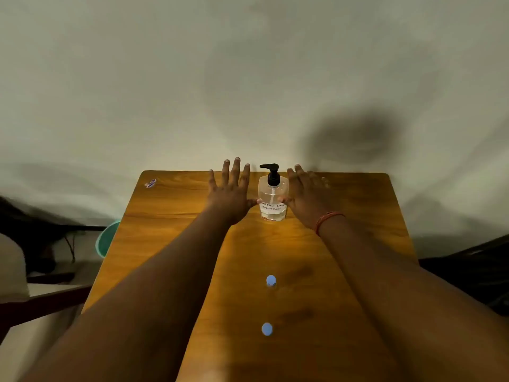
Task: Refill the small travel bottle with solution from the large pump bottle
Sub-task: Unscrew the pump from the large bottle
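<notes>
A clear large pump bottle [272,198] with a black pump head and a white handwritten label stands upright near the far edge of the wooden table [170,210]. My left hand [230,193] is spread flat just left of it, fingers straight, thumb tip near the bottle's side. On the bottle's right is my right hand [308,195], also with straight fingers, thumb close to the label. Neither hand grips anything. Two small clear travel bottles with blue caps stand between my forearms: one [271,281] mid-table, one [267,329] nearer me.
A small sticker [150,183] lies at the table's far left corner. A teal round object [108,238] pokes out beside the left table edge. The wall runs right behind the table. Dark furniture sits low on both sides.
</notes>
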